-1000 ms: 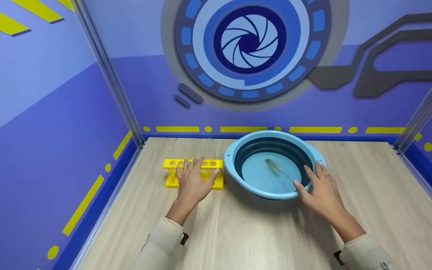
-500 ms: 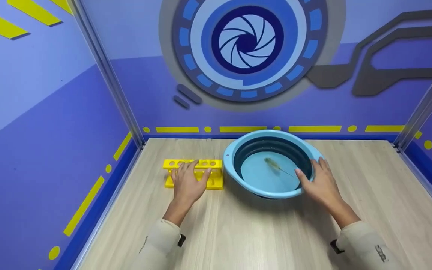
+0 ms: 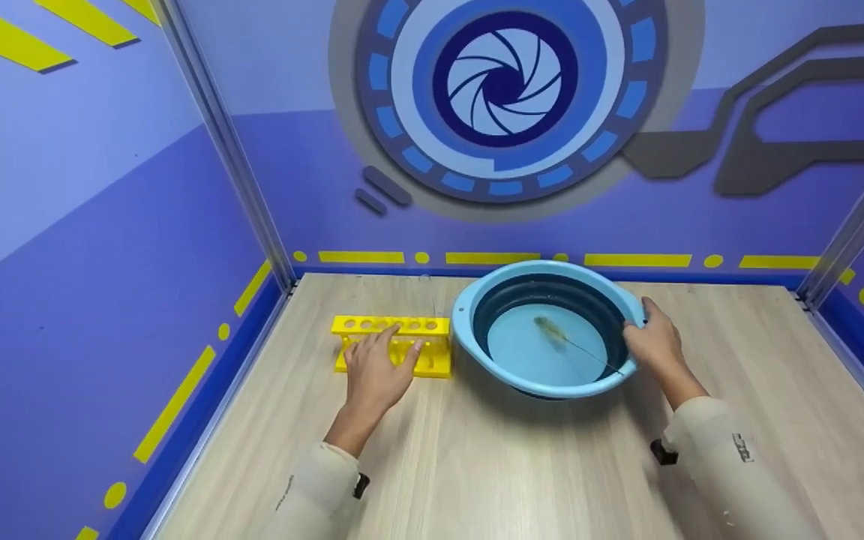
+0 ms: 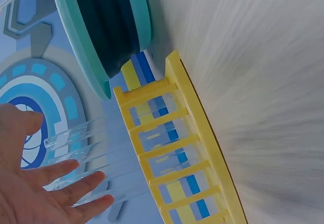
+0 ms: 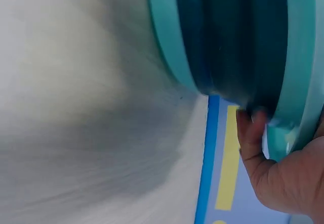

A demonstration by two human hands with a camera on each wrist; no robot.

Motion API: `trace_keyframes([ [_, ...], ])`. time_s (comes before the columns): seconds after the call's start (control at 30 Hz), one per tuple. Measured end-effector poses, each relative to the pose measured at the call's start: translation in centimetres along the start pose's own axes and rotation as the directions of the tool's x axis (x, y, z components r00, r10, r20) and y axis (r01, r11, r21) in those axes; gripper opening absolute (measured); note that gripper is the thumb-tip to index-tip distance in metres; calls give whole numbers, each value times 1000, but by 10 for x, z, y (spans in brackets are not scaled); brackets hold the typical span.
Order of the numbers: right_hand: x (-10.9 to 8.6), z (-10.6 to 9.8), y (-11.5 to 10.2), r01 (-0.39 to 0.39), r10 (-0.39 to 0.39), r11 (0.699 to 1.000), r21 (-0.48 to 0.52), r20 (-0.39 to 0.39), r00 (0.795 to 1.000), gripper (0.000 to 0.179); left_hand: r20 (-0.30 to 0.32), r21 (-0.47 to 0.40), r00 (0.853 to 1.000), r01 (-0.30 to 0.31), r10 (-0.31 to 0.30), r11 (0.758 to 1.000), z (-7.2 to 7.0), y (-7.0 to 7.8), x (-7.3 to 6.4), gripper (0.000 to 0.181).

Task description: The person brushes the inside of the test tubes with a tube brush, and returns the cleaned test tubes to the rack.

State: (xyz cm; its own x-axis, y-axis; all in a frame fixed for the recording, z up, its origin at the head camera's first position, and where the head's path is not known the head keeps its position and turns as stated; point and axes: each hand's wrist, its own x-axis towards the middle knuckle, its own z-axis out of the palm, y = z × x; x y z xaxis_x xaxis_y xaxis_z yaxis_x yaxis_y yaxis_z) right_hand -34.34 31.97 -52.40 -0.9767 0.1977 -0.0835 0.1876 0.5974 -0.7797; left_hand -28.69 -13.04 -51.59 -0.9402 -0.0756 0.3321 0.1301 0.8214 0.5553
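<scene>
A yellow test tube rack stands on the table at the left, with several clear test tubes in it. My left hand is held in front of the rack, fingers loosely spread and holding nothing; the left wrist view shows the fingertips close by the tubes. To the right, a light-blue collapsible basin has dark folding walls. My right hand grips its right handle, fingers curled underneath in the right wrist view. Inside the basin lies a test tube brush, its thin wire handle leaning over the near right rim.
The basin stands right beside the rack, near the back wall. A blue side wall with a metal corner post bounds the left side. Pale wood-grain tabletop stretches in front of both hands.
My right hand has gone from touching the basin's near right rim to gripping its handle. The brush's wire end now lies over the rim. The left hand has drawn slightly back from the rack.
</scene>
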Motion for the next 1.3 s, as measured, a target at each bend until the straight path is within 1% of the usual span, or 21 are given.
trace_keyframes([
  [0.2,-2,1,0,4,-4,1000,8,27,1000,74,11,-2,1000,3,-3,1000,0,-3,-2,59],
  [0.33,-3,0,-1,-22,21,1000,11,38,999,76,29,-22,1000,5,-4,1000,1,-5,-3,58],
  [0.43,-2,-1,-1,-36,36,999,-2,32,999,77,40,-44,999,-4,6,999,4,-9,-3,57],
  [0.6,-1,-2,-1,-35,36,999,-38,27,999,78,40,-68,999,-12,15,998,6,-16,-4,55],
  [0.8,0,0,-4,-25,28,997,-69,42,999,79,45,-92,999,6,-2,996,8,-26,-5,55],
  [0.9,-1,1,-3,-15,19,997,-80,47,999,79,46,-96,999,12,-8,995,9,-28,-6,55],
  [1.13,-8,1,0,31,-26,992,-121,37,999,76,40,-106,999,9,-5,994,8,-29,-4,53],
  [1.3,-13,0,1,27,-22,993,-115,38,999,75,56,-91,998,45,-40,995,9,-27,-3,54],
])
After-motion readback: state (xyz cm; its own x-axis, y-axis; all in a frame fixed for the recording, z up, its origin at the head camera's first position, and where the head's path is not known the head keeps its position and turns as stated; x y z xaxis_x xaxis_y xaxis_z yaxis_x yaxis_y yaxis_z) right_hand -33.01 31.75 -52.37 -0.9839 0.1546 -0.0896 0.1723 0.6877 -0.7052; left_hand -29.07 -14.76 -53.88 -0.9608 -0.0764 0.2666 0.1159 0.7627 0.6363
